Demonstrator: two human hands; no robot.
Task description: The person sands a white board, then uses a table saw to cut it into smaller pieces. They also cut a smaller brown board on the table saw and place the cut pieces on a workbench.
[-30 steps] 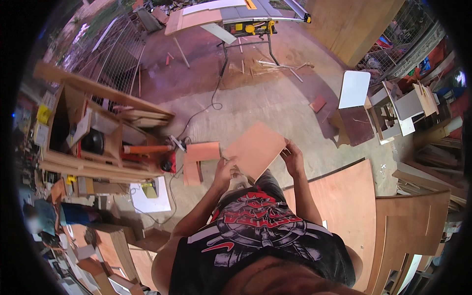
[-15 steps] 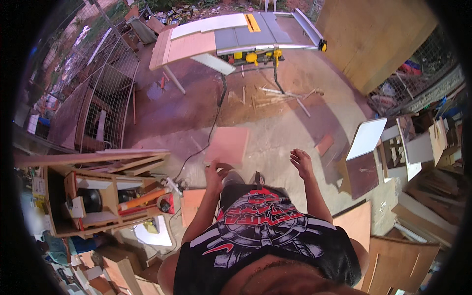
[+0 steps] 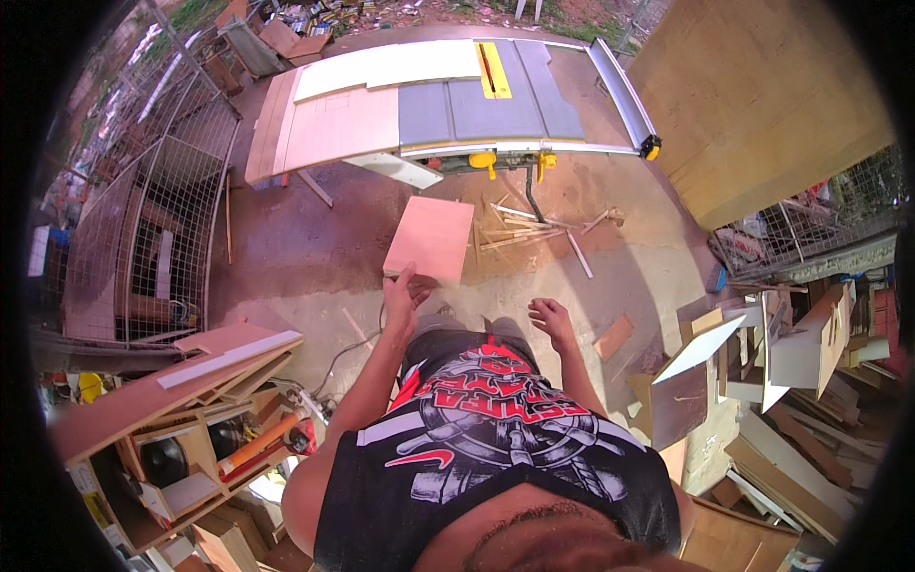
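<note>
A pinkish rectangular wooden board (image 3: 431,240) is held out in front of me. My left hand (image 3: 405,296) grips its near left corner, thumb on top and the fingers partly hidden by the board. My right hand (image 3: 550,321) hangs to the right of the board, apart from it, with nothing in it and the fingers loosely bent and apart. Beyond the board stands a table saw (image 3: 496,119) with a grey top, a yellow throat plate around the blade slot and yellow knobs. Long white boards (image 3: 391,69) lie along its far left side.
Wood offcuts (image 3: 529,229) lie scattered on the floor under the saw. A wooden frame holding an orange tube (image 3: 257,448) is at the lower left. Stacked panels (image 3: 691,391) lean at the right; a large plywood sheet (image 3: 762,105) stands at the far right beside wire mesh.
The view has come closer to the saw. My left hand and the board have moved forward with me. My right hand has come inward and its fingers have curled more.
</note>
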